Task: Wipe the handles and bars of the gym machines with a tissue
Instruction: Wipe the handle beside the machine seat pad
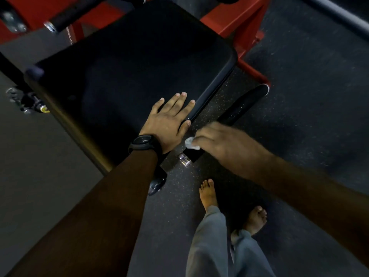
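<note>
A black padded seat [129,62] of a red-framed gym machine fills the upper middle. My left hand [169,118] lies flat on the seat's near right corner, fingers straight, thumb over the edge. To the right of the seat runs a black grip handle [239,107] with a chrome end cap [184,159]. My right hand [221,144] is wrapped over the near end of that handle, pressing a white crumpled tissue [190,142] against it. Only a small part of the tissue shows under the fingers.
The red frame [237,27] stands behind and right of the seat. Another black handle with a chrome end [65,19] is at the upper left. A grey bar [337,15] crosses the top right corner. My bare feet [208,193] stand on speckled rubber flooring.
</note>
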